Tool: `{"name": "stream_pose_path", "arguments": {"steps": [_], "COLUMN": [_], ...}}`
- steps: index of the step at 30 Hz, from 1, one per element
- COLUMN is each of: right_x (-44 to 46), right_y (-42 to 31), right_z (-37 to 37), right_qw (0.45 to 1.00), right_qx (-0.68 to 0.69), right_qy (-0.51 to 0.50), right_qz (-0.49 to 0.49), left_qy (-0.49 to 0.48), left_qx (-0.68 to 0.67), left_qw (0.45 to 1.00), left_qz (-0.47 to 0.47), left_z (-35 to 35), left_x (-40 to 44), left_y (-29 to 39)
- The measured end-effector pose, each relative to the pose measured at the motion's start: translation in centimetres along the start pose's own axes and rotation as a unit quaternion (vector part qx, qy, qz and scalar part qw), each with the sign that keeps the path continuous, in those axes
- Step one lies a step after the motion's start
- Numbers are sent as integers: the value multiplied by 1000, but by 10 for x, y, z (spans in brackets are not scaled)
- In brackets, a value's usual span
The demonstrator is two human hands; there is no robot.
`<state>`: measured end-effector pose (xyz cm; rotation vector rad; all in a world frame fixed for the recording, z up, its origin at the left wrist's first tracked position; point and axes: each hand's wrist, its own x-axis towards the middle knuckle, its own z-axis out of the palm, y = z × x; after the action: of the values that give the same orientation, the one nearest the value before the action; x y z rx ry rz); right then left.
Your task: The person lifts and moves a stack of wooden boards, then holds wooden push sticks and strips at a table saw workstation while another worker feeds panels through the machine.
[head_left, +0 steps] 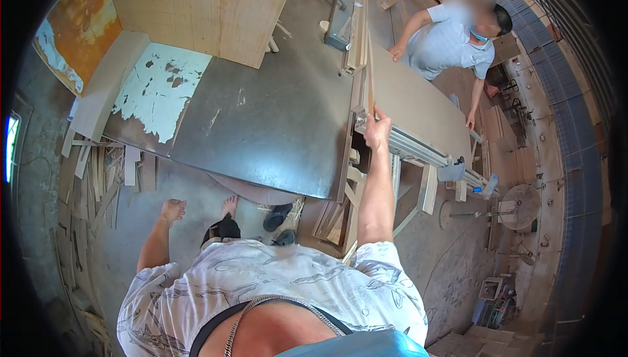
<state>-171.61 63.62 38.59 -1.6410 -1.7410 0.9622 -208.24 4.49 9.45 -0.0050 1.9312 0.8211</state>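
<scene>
- "grip of the right hand [377,131]: what's it on?"
- "its fingers touch the near corner of one brown panel [418,95], just right of the one dark desk [275,128]. whether they pinch it or only rest there, i can't tell."
- "and the left hand [173,210]?"
- "loosely curled above the floor [196,190], well apart from the panel; can't tell whether it's closed."
- "count the rest."
- "one co-worker [445,46], both hands by the panel's edges. two dark shoes [278,216], one bare foot [229,206], one plywood board [209,3] and one grey device [339,26] at the desk."
- "anything in the way?"
- "one metal rail [418,146] along the panel's near edge. wood scraps [88,180] crowd the left, too many to count."
</scene>
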Motion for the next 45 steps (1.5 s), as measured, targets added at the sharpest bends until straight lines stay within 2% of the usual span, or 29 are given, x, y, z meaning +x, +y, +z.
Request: {"name": "stream_pose_path", "arguments": {"steps": [1, 2, 4, 5, 7, 9, 11, 12, 14, 16, 18, 20, 23, 24, 25, 27, 28, 31, 32, 35, 37, 38, 40, 41, 43, 45], "right_x": [-13, -13, -26, -47, -90, -135, -166, -186, -210, -235, -262, -310, -380, -403, -425, -461, -470, -481, -473, -444, -426, -421, -406, -400, -401, -411], "right_y": [11, 56, 112, 112, 107, 85, 89, 74, 85, 92, 110, 111, 134, 139, 145, 154, 154, 144, 139, 115, 106, 111, 122, 123, 117, 111], "right_z": [3, 6, 8, 9, 8, -4, -5, -8, -11, -13, -11, -18, -29, -34, -38, -47, -54, -70, -75, -79, -74, -71, -47, -33, -3, 18], "right_qw": [999, 993, 981, 980, 979, 992, 992, 994, 993, 993, 993, 997, 997, 997, 998, 998, 998, 996, 994, 989, 980, 984, 977, 961, 951, 960], "right_qx": [-6, -50, -64, -60, -51, -60, -61, -82, -69, -62, -41, -49, -40, -36, -25, -1, 6, 16, 10, 21, 39, 47, 54, 49, 102, 174], "right_qy": [17, 32, 46, 53, 66, 29, 38, 28, 40, 42, 52, 44, 47, 48, 50, 54, 58, 70, 80, 104, 123, 122, 137, 163, 166, 128], "right_qz": [-29, -101, -177, -181, -188, -107, -102, -72, -92, -90, -95, -48, -47, -47, -42, -33, -32, -50, -67, -106, -150, -117, -154, -217, -240, -179], "left_qy": [-10, -21, -77, -108, -141, -162, -200, -262, -330, -457, -472, -491, -494, -532, -539, -550, -535, -522, -518, -402, -450, -464, -487, -479, -477, -446], "left_qx": [13, 26, 164, 234, 227, 393, 177, 124, -19, -46, -120, -167, -213, -231, -236, -245, -239, -225, -199, -43, -79, -96, -138, -122, -78, -100], "left_qw": [1000, 999, 983, 965, 961, 884, 952, 944, 934, 883, 871, 854, 843, 814, 808, 798, 810, 822, 829, 902, 879, 872, 857, 863, 868, 880], "left_qz": [3, 6, 32, 40, 75, 194, 150, 158, 136, 102, 63, 47, 9, 32, 28, 19, 11, 42, 64, 155, 134, 121, 99, 104, 115, 129], "left_z": [7, 12, 22, 29, 57, 94, 138, 163, 207, 264, 302, 343, 401, 420, 425, 425, 414, 400, 408, 370, 353, 335, 282, 244, 166, 84], "left_x": [-4, -4, 21, 36, 37, 38, -24, -25, -96, -84, -132, -156, -174, -170, -178, -204, -227, -255, -240, -275, -262, -260, -253, -249, -243, -232], "left_y": [5, 9, 10, 4, 16, 43, 91, 98, 140, 145, 171, 183, 180, 171, 166, 161, 161, 144, 128, 144, 144, 148, 156, 156, 158, 147]}}
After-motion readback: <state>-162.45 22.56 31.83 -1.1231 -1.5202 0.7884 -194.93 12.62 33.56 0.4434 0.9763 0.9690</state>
